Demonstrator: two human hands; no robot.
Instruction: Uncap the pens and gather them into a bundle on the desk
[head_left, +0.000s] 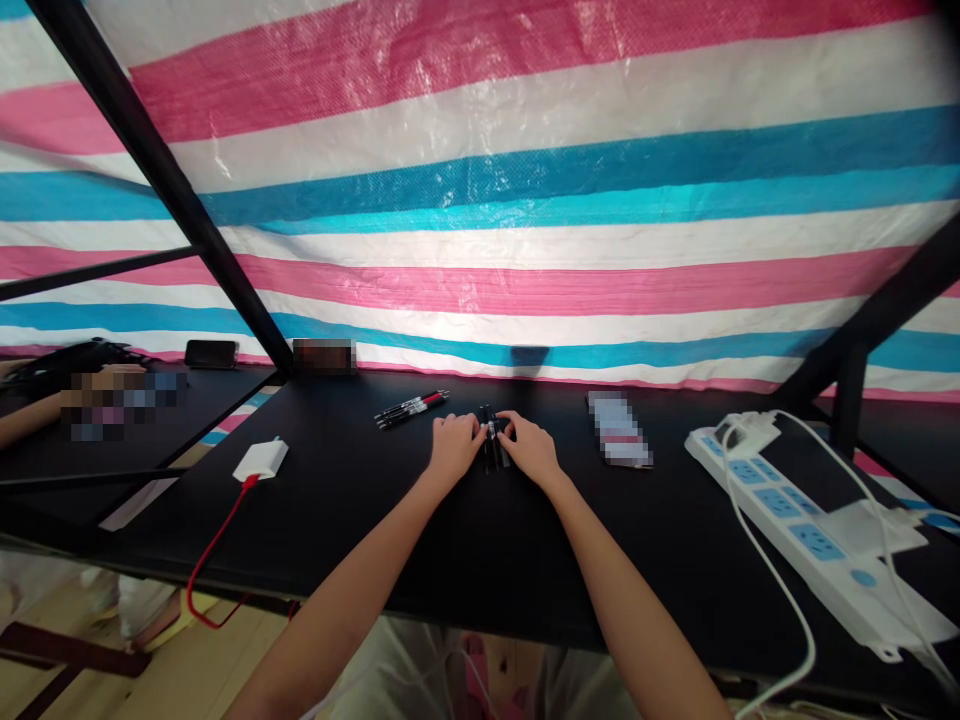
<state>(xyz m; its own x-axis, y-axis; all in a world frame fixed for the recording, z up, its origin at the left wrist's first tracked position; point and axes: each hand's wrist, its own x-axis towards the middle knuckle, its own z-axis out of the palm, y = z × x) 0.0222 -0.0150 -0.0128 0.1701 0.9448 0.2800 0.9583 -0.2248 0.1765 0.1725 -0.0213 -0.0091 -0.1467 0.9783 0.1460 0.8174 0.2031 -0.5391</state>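
A few slim black pens (491,445) stand out between my hands on the black table, side by side and pointing away from me. My left hand (454,447) closes on them from the left, thumb and fingertips against their edge. From the other side my right hand (531,448) grips them with bent fingers. Parts of the pens are hidden by the fingertips, so their exact number is unclear. Farther back and to the left lies another group of black pens (411,409), one with a red part, apart from both hands.
A phone (621,430) lies right of my hands. A white power strip (802,530) with cables fills the right side. To the left sits a white charger (261,460) with a red cable. Black frame bars (172,190) slant upward; another person's arm (34,415) rests far left.
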